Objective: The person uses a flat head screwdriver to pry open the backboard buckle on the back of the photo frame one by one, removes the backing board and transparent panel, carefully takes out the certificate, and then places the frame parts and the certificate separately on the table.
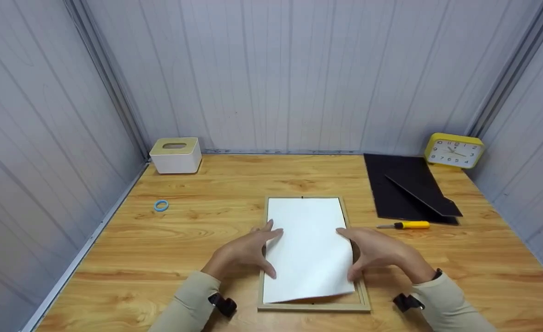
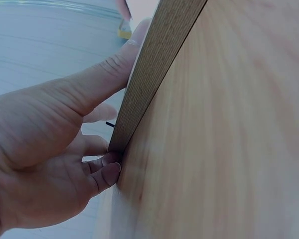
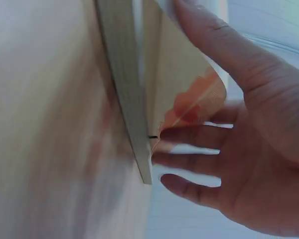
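A sheet of paper [image 1: 306, 249] lies white side up in a light wooden picture frame [image 1: 315, 307]. Its lower right part bows upward off the frame, and the right wrist view shows an orange-red print [image 3: 189, 105] on the underside. At the left edge, my left hand [image 1: 248, 249] touches paper and frame with thumb and fingers spread; in the left wrist view some fingertips are against the frame's side. My right hand [image 1: 377, 251] touches the raised right edge of the paper, its thumb nearest me and its fingers stretched out.
Black boards [image 1: 400, 189] lie at the back right, with a yellow-handled screwdriver [image 1: 412, 225] in front and a yellow clock [image 1: 454, 151] behind. A tissue box [image 1: 176, 156] stands at the back left, and a blue ring [image 1: 161, 205] lies nearer me. Walls border the table.
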`<action>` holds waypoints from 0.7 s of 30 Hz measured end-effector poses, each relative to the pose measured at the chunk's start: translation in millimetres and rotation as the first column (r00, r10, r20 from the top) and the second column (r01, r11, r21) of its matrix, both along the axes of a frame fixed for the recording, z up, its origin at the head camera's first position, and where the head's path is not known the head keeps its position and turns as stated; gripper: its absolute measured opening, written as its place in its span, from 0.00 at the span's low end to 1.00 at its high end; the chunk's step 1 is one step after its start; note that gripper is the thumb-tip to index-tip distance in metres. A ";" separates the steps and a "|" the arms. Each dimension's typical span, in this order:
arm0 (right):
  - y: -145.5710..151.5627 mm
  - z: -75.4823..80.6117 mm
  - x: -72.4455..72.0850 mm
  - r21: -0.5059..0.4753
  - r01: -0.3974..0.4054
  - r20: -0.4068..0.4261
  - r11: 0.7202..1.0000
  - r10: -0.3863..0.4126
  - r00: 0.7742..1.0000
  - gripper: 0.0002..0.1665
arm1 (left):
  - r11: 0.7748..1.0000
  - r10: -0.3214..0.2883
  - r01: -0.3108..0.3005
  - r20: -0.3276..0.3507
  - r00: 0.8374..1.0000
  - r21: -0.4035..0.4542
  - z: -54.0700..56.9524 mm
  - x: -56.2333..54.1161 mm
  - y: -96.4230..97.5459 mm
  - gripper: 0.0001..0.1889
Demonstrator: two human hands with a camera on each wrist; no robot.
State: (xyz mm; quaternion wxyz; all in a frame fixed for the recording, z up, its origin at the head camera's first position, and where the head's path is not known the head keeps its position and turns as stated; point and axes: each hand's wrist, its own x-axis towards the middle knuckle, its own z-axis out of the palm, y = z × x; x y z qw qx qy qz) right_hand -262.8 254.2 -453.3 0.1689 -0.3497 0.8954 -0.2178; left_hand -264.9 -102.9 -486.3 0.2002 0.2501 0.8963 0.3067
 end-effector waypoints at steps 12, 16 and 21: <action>0.5 -8.5 -7.6 -0.124 -0.099 -0.264 0.987 0.063 0.963 0.22 | 0.999 0.040 -0.040 0.034 0.999 -0.014 -3.4 0.9 0.5 0.64; -3.6 -17.4 -12.5 -0.156 -0.129 -0.616 0.979 0.006 0.787 0.22 | 0.999 0.038 -0.037 0.026 0.999 -0.022 -1.4 -0.7 1.2 0.66; -5.1 -21.0 -21.3 -0.184 -0.228 -0.829 0.956 -0.026 0.559 0.22 | 0.999 0.024 -0.023 0.031 0.999 -0.022 0.3 -2.2 -0.3 0.66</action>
